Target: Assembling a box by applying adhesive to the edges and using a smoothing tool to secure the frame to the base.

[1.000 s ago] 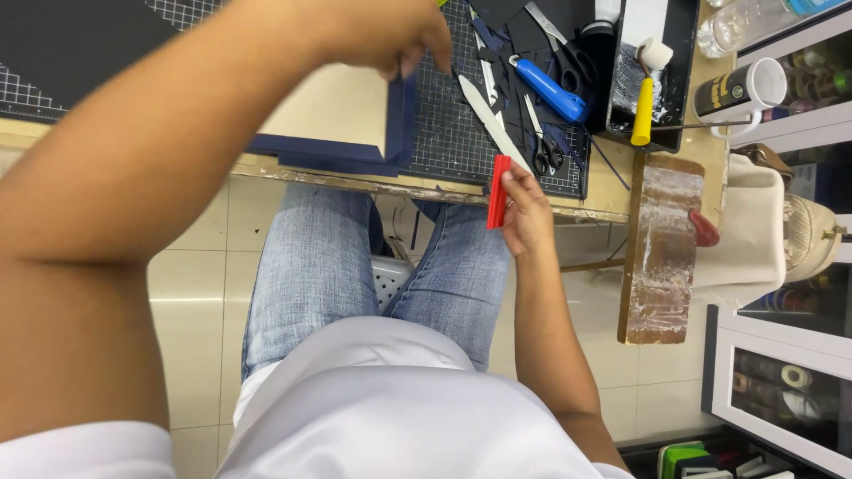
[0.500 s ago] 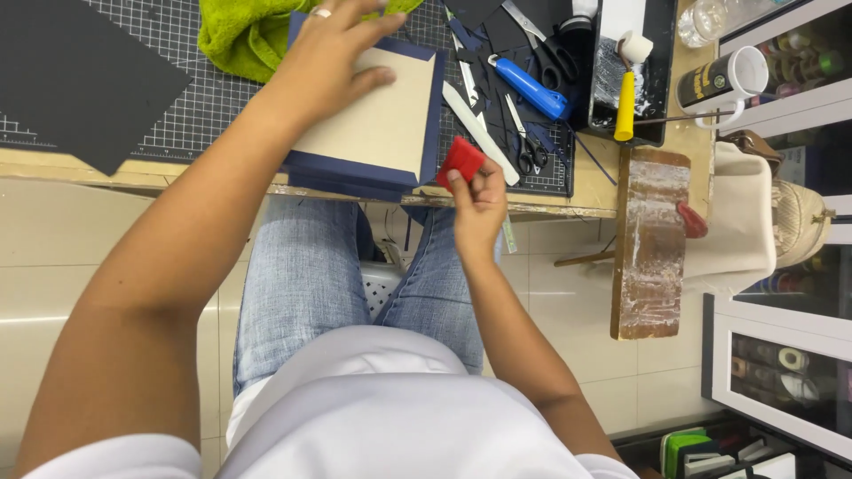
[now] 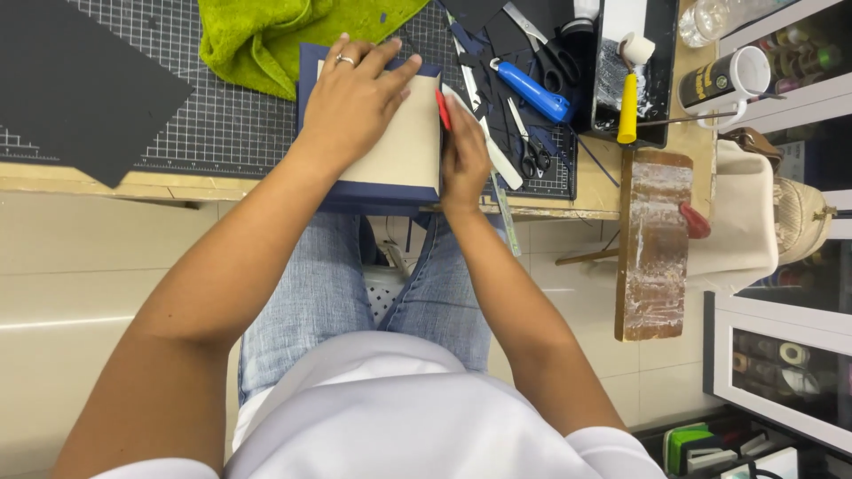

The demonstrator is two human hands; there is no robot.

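My left hand (image 3: 355, 93) lies flat on a beige board (image 3: 404, 151) that sits on a dark blue cover (image 3: 373, 193) at the table's front edge. A ring shows on one finger. My right hand (image 3: 463, 158) grips a small red flat tool (image 3: 442, 110) and presses it against the right edge of the board and cover.
A dark cutting mat (image 3: 222, 124) carries a green towel (image 3: 275, 35) and black paper (image 3: 80, 89). To the right lie a blue-handled cutter (image 3: 532, 91), scissors (image 3: 532, 155), a yellow-handled roller (image 3: 628, 98) in a black tray, a mug (image 3: 728, 80) and a glue-stained wooden board (image 3: 655, 239).
My right hand has carried the red tool up from below the table edge onto the right edge of the board. My left hand has settled flat on the board.
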